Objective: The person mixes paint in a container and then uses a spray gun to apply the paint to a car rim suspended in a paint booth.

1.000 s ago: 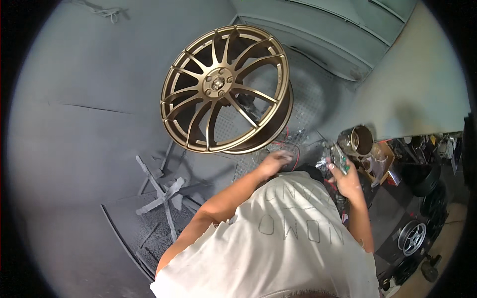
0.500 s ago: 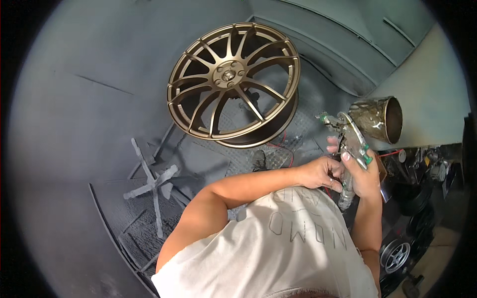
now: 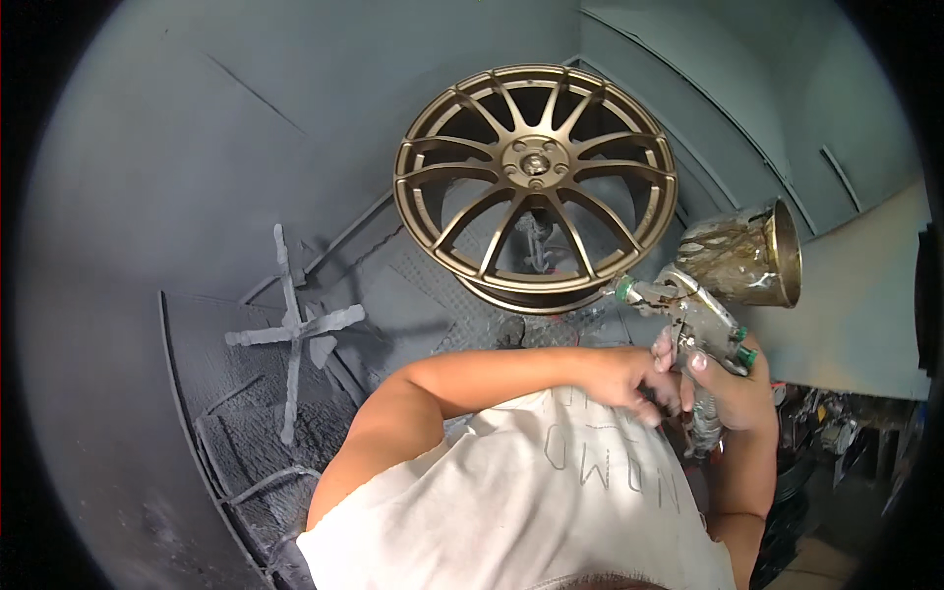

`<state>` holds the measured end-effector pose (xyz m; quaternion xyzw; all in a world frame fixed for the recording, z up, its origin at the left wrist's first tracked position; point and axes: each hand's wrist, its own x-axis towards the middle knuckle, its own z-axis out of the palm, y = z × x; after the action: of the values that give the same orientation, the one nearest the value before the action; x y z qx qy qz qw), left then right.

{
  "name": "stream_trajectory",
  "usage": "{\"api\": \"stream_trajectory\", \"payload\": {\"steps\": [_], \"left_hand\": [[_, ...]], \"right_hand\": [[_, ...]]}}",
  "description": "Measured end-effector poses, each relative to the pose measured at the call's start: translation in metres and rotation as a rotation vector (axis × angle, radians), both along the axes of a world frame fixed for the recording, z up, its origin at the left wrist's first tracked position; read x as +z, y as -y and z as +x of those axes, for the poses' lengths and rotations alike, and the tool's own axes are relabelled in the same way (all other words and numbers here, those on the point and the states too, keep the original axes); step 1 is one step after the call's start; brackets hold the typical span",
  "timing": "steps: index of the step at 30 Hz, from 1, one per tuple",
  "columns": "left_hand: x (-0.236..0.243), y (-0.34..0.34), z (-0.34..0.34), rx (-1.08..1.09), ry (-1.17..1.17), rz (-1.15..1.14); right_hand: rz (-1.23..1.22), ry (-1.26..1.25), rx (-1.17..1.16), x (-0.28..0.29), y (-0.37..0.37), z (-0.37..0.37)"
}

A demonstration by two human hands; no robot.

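Note:
My right hand [image 3: 736,393] is wrapped round the handle of a spray gun [image 3: 696,320], which is metal with green fittings. On top of the gun sits a paint-stained cup [image 3: 730,256], tilted with its rim to the right. My left hand [image 3: 634,382] is beside the lower handle, its fingers curled; what they hold, if anything, is hidden. Beyond the gun, a bronze multi-spoke wheel rim [image 3: 536,167] is held up on a stand [image 3: 536,236], partly seen between the spokes. The gun's nozzle end is close to the rim's lower right edge.
At left stands a grey-coated cross-shaped stand [image 3: 295,329]. Grey walls [image 3: 393,39] enclose the space, and a ledge runs along the right wall. Dark cluttered parts [image 3: 836,423] lie at the lower right. A shoe [image 3: 509,332] shows on the floor below the rim.
The view has swung left, so the wheel rim appears farther right and lower. The gun and both hands sit slightly lower and to the right; my right hand still grips the gun.

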<state>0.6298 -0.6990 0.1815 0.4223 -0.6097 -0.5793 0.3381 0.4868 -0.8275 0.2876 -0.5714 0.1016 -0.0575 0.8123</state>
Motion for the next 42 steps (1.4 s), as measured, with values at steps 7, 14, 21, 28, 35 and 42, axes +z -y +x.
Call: {"api": "stream_trajectory", "payload": {"steps": [7, 14, 21, 28, 35, 42], "left_hand": [[-0.018, -0.088, 0.104, -0.060, -0.005, 0.102], [-0.139, -0.198, 0.169, 0.541, 0.172, 0.600], [-0.228, -0.259, 0.299, 1.357, -0.107, 0.867], [-0.217, -0.231, 0.430, 1.725, -0.244, 0.322], [-0.216, -0.196, 0.448, 1.641, -0.258, 0.252], [-0.258, -0.205, 0.351, 1.738, -0.353, 0.261]], "right_hand": [[-0.109, -0.069, 0.075, 0.079, -0.008, 0.074], [-0.359, -0.110, 0.189, 0.110, -0.010, 0.178], [-0.584, -0.048, -0.216, 0.122, 0.021, 0.242], [-0.722, -0.267, -0.542, 0.119, 0.086, 0.186], [-0.663, -0.471, -0.688, 0.097, 0.097, 0.081], [-0.470, -0.514, -0.782, 0.061, 0.111, -0.032]]}}
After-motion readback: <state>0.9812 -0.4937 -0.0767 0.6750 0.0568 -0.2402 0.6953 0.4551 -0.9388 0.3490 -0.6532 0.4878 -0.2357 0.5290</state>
